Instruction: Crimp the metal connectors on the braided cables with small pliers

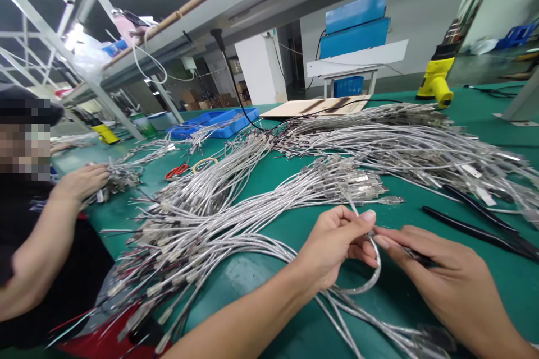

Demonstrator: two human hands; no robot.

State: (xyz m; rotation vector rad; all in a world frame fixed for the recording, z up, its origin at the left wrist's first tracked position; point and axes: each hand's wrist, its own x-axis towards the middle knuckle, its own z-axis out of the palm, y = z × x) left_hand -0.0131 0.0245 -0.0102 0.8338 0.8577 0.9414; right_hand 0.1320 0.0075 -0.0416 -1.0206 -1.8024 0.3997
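4 o'clock: my left hand (341, 241), right hand (438, 269), fingertips close together, pinching looped thin silver cable (378, 263) | 11 o'clock: blue rectangular plastic tray (229, 132), silver-white wires (219, 125) inside

L hand (330, 247) & R hand (448, 272) pinch slvr cable (377, 262).

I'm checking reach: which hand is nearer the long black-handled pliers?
Right: the right hand is just this side of the pliers; the left hand is farther left.

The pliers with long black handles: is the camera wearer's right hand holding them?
No, the black-handled pliers lie on the green tabletop just beyond the right hand, apart from it.
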